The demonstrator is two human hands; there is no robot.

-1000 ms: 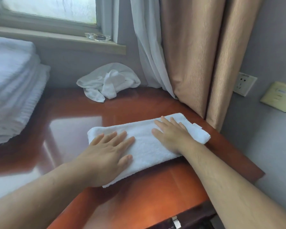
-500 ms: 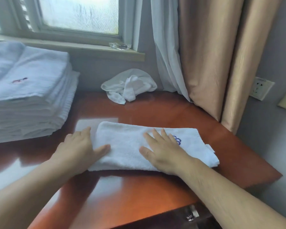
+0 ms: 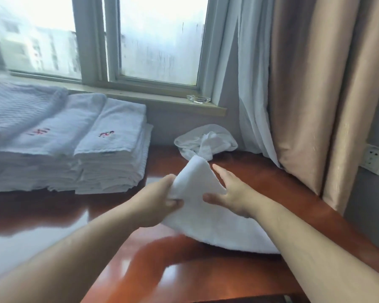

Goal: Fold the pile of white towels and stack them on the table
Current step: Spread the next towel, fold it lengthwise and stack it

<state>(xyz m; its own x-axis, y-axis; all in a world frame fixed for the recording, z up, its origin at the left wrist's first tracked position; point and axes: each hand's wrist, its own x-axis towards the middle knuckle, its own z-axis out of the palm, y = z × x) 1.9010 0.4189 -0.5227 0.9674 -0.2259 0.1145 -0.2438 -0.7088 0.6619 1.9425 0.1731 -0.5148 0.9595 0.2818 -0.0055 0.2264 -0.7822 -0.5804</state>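
Note:
A white towel (image 3: 208,224) lies folded in a long strip on the glossy red-brown table (image 3: 184,272). My left hand (image 3: 155,202) grips its left end and has lifted it, so that end stands up off the table. My right hand (image 3: 232,193) has straight spread fingers and rests against the towel just right of the raised end. A stack of folded white towels (image 3: 109,154) stands at the left back. One crumpled white towel (image 3: 206,141) lies at the back against the wall.
A window sill (image 3: 153,97) with a small glass dish (image 3: 198,99) runs behind the table. A white sheer curtain (image 3: 252,84) and beige curtains (image 3: 315,84) hang at the right. A wall socket (image 3: 374,158) sits at the far right.
My left hand has gone from lying flat by the towel's left end to gripping that end and lifting it up toward the right. The view has tilted upward toward the window.

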